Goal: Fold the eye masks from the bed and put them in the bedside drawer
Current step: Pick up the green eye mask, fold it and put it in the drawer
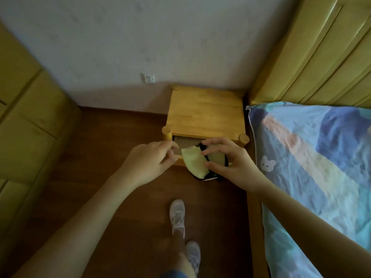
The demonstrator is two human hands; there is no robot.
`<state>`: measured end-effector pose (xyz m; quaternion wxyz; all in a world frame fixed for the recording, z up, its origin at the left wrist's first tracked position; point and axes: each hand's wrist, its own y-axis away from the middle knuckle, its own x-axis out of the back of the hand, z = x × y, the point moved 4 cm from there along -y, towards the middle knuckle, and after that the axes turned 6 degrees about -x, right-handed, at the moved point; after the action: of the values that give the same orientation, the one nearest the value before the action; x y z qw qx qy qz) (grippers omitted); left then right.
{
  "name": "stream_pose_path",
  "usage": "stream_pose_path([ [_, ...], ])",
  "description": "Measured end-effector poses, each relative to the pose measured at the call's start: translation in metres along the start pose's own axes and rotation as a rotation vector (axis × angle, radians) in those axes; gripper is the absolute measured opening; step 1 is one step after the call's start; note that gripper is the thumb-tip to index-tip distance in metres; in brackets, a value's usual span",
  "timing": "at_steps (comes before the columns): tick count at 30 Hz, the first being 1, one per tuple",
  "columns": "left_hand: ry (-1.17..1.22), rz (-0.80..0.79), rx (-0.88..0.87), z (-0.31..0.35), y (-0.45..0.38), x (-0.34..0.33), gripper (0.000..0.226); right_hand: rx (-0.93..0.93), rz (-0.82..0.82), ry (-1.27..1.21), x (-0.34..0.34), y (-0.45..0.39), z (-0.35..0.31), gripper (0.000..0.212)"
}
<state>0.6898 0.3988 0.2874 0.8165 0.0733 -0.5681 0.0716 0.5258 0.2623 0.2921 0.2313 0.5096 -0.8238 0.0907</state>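
Observation:
A folded eye mask (194, 163), pale yellow with a black edge and strap, is pinched between the thumb and fingers of my right hand (230, 159) over the front of the open bedside drawer (181, 143). My left hand (152, 159) is at the drawer's front left edge, fingers curled on the drawer front. Part of the mask's black strap hangs below the drawer front. The drawer's brown inside shows only as a narrow strip under the wooden bedside table top (206, 111).
The bed (313, 157) with a blue patterned sheet lies at the right, its wooden headboard (321, 57) behind. A yellow wooden cabinet (26, 117) stands at the left. My feet in light shoes (177, 217) stand on the brown wooden floor. A wall socket (149, 78) sits low on the wall.

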Motion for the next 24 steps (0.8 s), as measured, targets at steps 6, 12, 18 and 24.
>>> stream_pose_path([
  [6,0.224,-0.130,0.086,-0.058,-0.095,-0.076,0.041,-0.136,-0.042,-0.025,-0.017,-0.084,0.085,0.024],
  [12,0.351,-0.200,0.153,-0.099,-0.168,-0.133,0.036,-0.252,-0.047,-0.093,-0.026,-0.145,0.158,0.025],
  [18,0.624,-0.319,0.283,-0.136,-0.200,-0.229,0.021,-0.422,-0.005,-0.262,-0.044,-0.176,0.251,0.024],
  [24,0.676,-0.337,0.482,-0.178,-0.222,-0.317,0.021,-0.621,0.067,-0.429,-0.075,-0.192,0.343,0.024],
])
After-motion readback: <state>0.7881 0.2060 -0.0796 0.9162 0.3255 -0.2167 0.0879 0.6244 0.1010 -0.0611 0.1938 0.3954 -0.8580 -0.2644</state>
